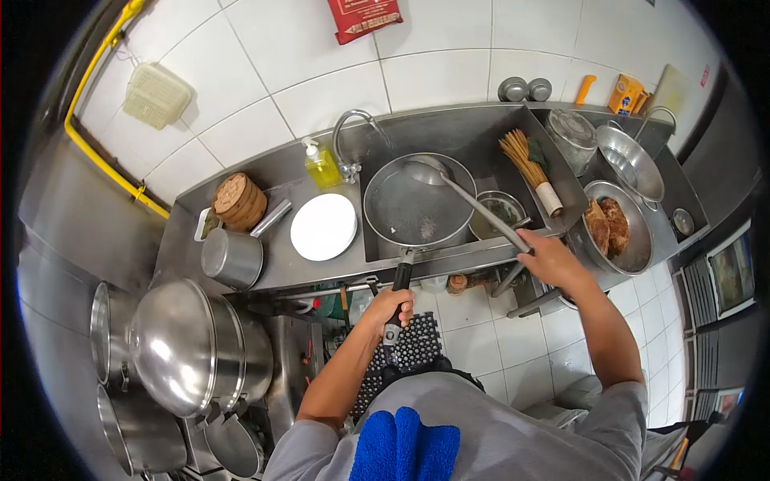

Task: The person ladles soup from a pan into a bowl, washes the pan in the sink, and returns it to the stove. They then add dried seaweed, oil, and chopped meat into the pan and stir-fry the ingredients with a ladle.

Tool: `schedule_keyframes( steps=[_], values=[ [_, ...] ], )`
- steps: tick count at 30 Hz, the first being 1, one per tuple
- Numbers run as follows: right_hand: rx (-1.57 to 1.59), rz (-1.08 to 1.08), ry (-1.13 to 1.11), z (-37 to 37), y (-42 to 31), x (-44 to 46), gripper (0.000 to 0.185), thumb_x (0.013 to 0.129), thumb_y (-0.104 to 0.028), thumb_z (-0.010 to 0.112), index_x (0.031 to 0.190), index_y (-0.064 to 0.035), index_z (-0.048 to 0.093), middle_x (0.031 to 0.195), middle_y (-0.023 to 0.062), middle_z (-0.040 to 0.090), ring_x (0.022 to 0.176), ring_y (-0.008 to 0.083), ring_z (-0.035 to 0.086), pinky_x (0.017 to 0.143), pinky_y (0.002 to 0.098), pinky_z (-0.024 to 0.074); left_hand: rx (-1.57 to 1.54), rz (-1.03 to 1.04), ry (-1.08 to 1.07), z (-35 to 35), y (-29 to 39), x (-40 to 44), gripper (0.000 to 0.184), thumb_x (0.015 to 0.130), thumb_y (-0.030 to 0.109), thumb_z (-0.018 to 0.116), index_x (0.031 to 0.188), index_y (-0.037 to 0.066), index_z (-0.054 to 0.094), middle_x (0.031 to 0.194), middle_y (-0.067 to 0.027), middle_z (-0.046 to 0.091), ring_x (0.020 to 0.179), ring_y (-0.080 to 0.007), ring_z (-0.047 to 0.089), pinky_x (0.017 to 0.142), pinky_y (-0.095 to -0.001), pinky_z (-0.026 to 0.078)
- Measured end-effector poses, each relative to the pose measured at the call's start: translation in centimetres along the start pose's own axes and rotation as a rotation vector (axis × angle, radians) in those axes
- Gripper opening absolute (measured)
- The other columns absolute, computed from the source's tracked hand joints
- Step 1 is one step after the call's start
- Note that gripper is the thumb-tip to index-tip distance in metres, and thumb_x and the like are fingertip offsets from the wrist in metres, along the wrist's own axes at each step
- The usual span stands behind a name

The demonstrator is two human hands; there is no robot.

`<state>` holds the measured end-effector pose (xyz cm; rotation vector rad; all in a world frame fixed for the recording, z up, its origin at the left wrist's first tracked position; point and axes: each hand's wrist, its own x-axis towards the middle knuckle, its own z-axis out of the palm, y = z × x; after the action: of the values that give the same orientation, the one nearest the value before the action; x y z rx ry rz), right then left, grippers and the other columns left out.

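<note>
A wide pan (413, 212) rests over the sink under the tap, with greyish water and a few small bits in it. My left hand (391, 309) is closed around its black handle (403, 272), in front of the sink's edge. In my right hand (552, 260) is the end of a long-handled metal ladle (475, 205). The ladle's bowl lies inside the pan near its far rim. From the curved tap (353, 120) a thin stream of water appears to fall toward the pan. A bamboo brush (525, 160) leans in the sink to the right of the pan.
Left on the counter are a white plate (323, 227), a saucepan (233, 258), bamboo steamers (239, 202) and a soap bottle (322, 165). A bowl of browned meat (616, 228) and a colander (630, 160) stand right. A large domed steamer (180, 345) is lower left.
</note>
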<state>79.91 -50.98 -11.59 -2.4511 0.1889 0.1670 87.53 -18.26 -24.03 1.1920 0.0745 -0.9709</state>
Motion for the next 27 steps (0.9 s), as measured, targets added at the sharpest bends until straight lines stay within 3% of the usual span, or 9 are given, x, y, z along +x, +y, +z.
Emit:
schedule_keyframes(
  steps=[3, 7, 10, 13, 17, 19, 21, 25, 27],
  values=[
    [-0.080, -0.090, 0.086, 3.1, 1.5, 2.0, 0.053, 0.085, -0.021, 0.061, 0.132, -0.0058, 0.045, 0.086, 0.0162, 0.066, 0.052, 0.0214, 0.061, 0.056, 0.0351, 0.0514, -0.020, -0.016, -0.038, 0.3, 0.4, 0.9, 0.028, 0.086, 0.016, 0.057, 0.062, 0.012, 0.043, 0.050, 0.0030, 0.042, 0.040, -0.0082, 0.043, 0.039, -0.0248, 0.039],
    [0.219, 0.079, -0.138, 4.2, -0.7, 1.7, 0.050, 0.087, -0.020, 0.058, 0.133, -0.0053, 0.044, 0.076, 0.0118, 0.063, 0.047, 0.0161, 0.056, 0.049, 0.0310, 0.0483, -0.010, -0.035, -0.032, 0.3, 1.3, 1.6, 0.027, 0.086, 0.016, 0.056, 0.063, 0.013, 0.043, 0.052, 0.0035, 0.042, 0.041, -0.0078, 0.042, 0.039, -0.0248, 0.038],
    [0.476, 0.109, -0.422, 2.4, -0.4, -0.5, 0.045, 0.089, -0.017, 0.056, 0.133, -0.0106, 0.047, 0.061, -0.0001, 0.048, 0.040, 0.0080, 0.045, 0.039, 0.0250, 0.0395, 0.003, -0.043, -0.025, -0.5, 1.6, 2.2, 0.025, 0.085, 0.015, 0.056, 0.064, 0.013, 0.043, 0.054, 0.0035, 0.043, 0.042, -0.0076, 0.042, 0.040, -0.0250, 0.038],
    [0.465, 0.206, -0.544, -1.5, -0.3, -1.7, 0.047, 0.089, -0.016, 0.056, 0.134, -0.0084, 0.046, 0.059, -0.0002, 0.048, 0.040, 0.0064, 0.046, 0.037, 0.0222, 0.0376, -0.037, -0.058, 0.035, -1.0, 1.7, 1.9, 0.025, 0.085, 0.015, 0.057, 0.064, 0.013, 0.043, 0.054, 0.0032, 0.043, 0.043, -0.0078, 0.043, 0.040, -0.0250, 0.038],
    [0.282, 0.187, -0.453, -1.3, -0.2, -1.2, 0.048, 0.088, -0.018, 0.057, 0.133, -0.0093, 0.046, 0.062, 0.0023, 0.052, 0.041, 0.0083, 0.049, 0.040, 0.0238, 0.0416, 0.008, -0.066, 0.080, -1.2, 1.4, 1.2, 0.025, 0.085, 0.015, 0.057, 0.064, 0.013, 0.044, 0.054, 0.0021, 0.044, 0.044, -0.0086, 0.043, 0.041, -0.0254, 0.038],
    [0.097, 0.092, -0.196, 1.2, -1.2, 0.1, 0.046, 0.086, -0.020, 0.059, 0.129, -0.0084, 0.049, 0.070, 0.0125, 0.061, 0.053, 0.0236, 0.060, 0.048, 0.0347, 0.0499, -0.004, -0.074, 0.077, -1.2, 1.4, 1.2, 0.025, 0.085, 0.015, 0.058, 0.064, 0.013, 0.044, 0.055, 0.0017, 0.045, 0.044, -0.0089, 0.043, 0.041, -0.0256, 0.038],
    [-0.374, -0.137, 0.121, 7.2, 2.2, 2.7, 0.044, 0.086, -0.022, 0.058, 0.127, -0.0086, 0.050, 0.080, 0.0192, 0.065, 0.068, 0.0349, 0.064, 0.062, 0.0448, 0.0528, -0.040, -0.094, 0.032, -1.2, 1.3, 1.4, 0.023, 0.084, 0.013, 0.058, 0.064, 0.012, 0.045, 0.055, 0.0014, 0.045, 0.044, -0.0092, 0.044, 0.041, -0.0263, 0.038],
    [-0.200, -0.035, 0.051, 9.6, 0.2, 2.7, 0.046, 0.087, -0.024, 0.056, 0.129, -0.0090, 0.048, 0.086, 0.0215, 0.066, 0.075, 0.0390, 0.064, 0.071, 0.0472, 0.0516, -0.046, -0.111, 0.053, -0.6, 2.1, 1.2, 0.023, 0.084, 0.013, 0.058, 0.065, 0.012, 0.046, 0.056, 0.0015, 0.046, 0.044, -0.0092, 0.044, 0.042, -0.0262, 0.039],
    [0.040, -0.056, -0.115, 8.7, 0.1, 0.8, 0.055, 0.085, -0.025, 0.061, 0.136, -0.0128, 0.044, 0.079, 0.0165, 0.064, 0.055, 0.0262, 0.062, 0.054, 0.0361, 0.0517, -0.042, -0.127, 0.082, -1.1, 2.1, 1.1, 0.015, 0.083, 0.012, 0.059, 0.075, 0.009, 0.047, 0.058, 0.0004, 0.050, 0.043, -0.0098, 0.046, 0.038, -0.0253, 0.041]
  ],
)
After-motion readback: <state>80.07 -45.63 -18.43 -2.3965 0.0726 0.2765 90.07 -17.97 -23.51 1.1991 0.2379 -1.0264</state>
